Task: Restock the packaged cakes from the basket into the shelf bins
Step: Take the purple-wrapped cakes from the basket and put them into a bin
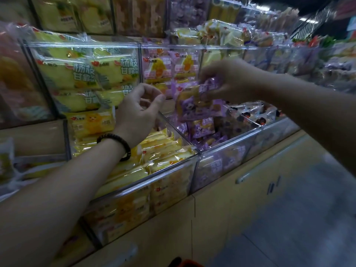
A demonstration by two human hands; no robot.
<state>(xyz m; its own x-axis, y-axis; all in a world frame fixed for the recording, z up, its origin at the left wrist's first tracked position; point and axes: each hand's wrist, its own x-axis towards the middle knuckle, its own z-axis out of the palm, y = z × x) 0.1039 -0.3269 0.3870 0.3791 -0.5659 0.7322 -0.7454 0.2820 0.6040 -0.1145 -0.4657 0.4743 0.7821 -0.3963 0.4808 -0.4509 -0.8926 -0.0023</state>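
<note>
The right hand (231,79) pinches purple packaged cakes (194,102), which hang over the bin of purple packs (231,140). The left hand (138,112), a dark bracelet (115,144) at its wrist, hovers loosely curled and empty above the clear divider (179,132) beside the yellow-pack bin (144,179). Upper bins (86,74) of yellow cakes stand just behind.

Red object (189,264) cut by bottom edge, unidentifiable; far-right shelf packs (327,62) blurred; right hand (231,79) fingertips motion-smeared.

杨枝甘露 on yellow cake packets (115,72), upper clear bin (82,45), other print blurred
</note>
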